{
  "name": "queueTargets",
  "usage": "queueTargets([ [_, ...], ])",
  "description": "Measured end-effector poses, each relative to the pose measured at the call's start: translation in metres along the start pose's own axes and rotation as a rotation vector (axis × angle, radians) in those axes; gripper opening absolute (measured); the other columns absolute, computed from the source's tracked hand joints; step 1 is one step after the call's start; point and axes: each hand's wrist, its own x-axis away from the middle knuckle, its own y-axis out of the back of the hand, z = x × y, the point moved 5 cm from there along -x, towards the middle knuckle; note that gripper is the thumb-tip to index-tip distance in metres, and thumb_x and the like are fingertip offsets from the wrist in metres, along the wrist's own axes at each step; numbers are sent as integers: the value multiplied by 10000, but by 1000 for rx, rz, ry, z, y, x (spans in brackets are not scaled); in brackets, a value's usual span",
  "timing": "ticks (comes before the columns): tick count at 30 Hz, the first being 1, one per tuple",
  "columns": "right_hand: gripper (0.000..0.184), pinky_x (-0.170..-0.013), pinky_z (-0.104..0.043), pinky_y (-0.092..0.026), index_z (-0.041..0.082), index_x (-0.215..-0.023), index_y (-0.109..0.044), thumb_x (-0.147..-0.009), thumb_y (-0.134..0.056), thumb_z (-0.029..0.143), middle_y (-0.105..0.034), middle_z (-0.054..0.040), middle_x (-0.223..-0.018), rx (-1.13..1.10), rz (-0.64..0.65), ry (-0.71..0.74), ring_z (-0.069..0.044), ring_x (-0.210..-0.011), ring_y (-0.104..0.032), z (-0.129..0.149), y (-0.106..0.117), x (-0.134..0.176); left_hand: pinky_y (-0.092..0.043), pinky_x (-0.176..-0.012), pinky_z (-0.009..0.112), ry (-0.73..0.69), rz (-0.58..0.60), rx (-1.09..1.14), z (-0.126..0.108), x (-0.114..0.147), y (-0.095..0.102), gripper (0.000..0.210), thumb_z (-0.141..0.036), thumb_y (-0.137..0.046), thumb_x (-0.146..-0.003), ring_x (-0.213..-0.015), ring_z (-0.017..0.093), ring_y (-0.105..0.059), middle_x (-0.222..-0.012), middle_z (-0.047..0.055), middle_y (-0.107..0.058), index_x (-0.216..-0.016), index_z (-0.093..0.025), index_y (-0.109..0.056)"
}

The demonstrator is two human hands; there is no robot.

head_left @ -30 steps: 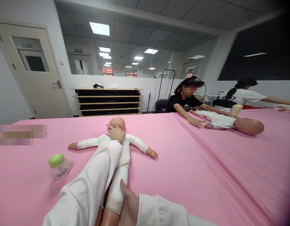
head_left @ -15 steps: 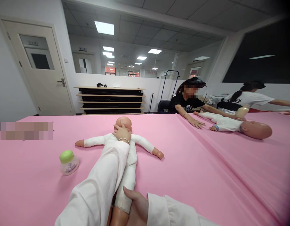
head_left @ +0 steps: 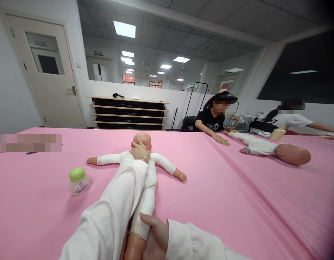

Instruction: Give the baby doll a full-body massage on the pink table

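Note:
A baby doll (head_left: 150, 177) in a white suit lies on its back on the pink-covered table, head away from me and arms spread wide. My left hand (head_left: 140, 150) rests across the doll's lower face, fingers spread. A beaded bracelet circles that wrist, and the white left sleeve covers part of the doll's body. Near the table's front edge, my right hand (head_left: 156, 234) is closed around the doll's lower leg, thumb on top; its other fingers are mostly hidden. Left of the doll stands a clear jar (head_left: 79, 182) with a green lid, apart from both hands.
Across the pink cloth (head_left: 210, 202), a co-worker (head_left: 212, 117) in black sits beside another doll (head_left: 264, 147). A pale bottle (head_left: 277, 133) stands behind that doll. Another person in white (head_left: 294, 119) reaches rightward. Low shelves (head_left: 129, 113) line the wall.
My hands keep their places on the doll, while the view shifts slightly. The co-worker in black has drawn back an arm that stretched toward the bottle.

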Motion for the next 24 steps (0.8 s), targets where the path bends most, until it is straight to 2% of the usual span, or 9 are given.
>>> queueTargets([
  [5,550,-934,-409,-268,45,-903,-592,-604,-556,505,-626,-160,-911,0,17,14,-287,-994,-538,-1,-2,-1,-352,-791,427,8,30,-16,-3,-1,-3,907,-623,-471,-689,-951,337,-528,-1266,247,-336,-1389,-155,-135],
  [8,567,-938,-416,-260,49,-891,-593,-575,-567,519,-627,-158,-909,32,1,0,-294,-989,-538,-2,0,0,-347,-807,432,10,56,-36,-4,-3,-6,918,-629,-481,-680,-978,343,-517,-1311,250,-294,-1392,-172,-126],
  [13,552,-953,-408,-245,54,-905,-591,-607,-544,516,-633,-148,-907,28,15,-4,-279,-974,-550,-3,1,0,-352,-827,439,26,100,-39,-3,-5,-10,1003,-647,-545,-612,-993,341,-516,-1359,233,-249,-1392,-202,-98],
  [16,581,-952,-411,-248,48,-927,-588,-584,-562,517,-633,-155,-910,32,8,1,-284,-984,-544,-1,-3,1,-347,-837,452,44,98,-43,-3,-6,-10,984,-662,-514,-625,-1006,348,-512,-1370,230,-235,-1392,-202,-103],
  [21,564,-963,-409,-238,57,-987,-578,-656,-507,508,-612,-153,-1008,-7,131,12,-273,-1038,-518,0,-16,4,-342,-840,443,18,80,-56,-5,-5,-7,915,-650,-451,-681,-1000,333,-522,-1330,233,-282,-1391,-189,-101],
  [24,558,-960,-404,-244,48,-973,-583,-654,-504,499,-619,-155,-982,-18,139,3,-272,-1036,-520,-2,-14,3,-341,-834,436,18,88,-50,-5,-5,-5,922,-635,-464,-685,-997,330,-527,-1304,240,-294,-1389,-175,-86],
])
